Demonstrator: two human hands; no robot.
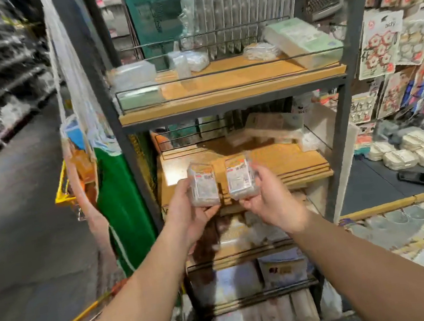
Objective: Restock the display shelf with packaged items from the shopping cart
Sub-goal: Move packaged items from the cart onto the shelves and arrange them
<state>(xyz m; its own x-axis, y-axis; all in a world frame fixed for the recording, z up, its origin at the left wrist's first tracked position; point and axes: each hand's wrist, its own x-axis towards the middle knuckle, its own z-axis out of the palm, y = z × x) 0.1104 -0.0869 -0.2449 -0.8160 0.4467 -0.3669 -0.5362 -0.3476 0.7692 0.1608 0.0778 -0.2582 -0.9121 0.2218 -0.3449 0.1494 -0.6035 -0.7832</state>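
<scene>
Hands each grip one clear packet, left hand (191,212) on the left packet (203,187), right hand (272,201) on the right packet (240,179), raised side by side before the sparsely stocked middle shelf (274,162), probably for placing together.

Both bare forearms reach forward side by side, the left hand (191,213) and right hand (272,201) raised, palms inward, fingers curled in grips.
</scene>
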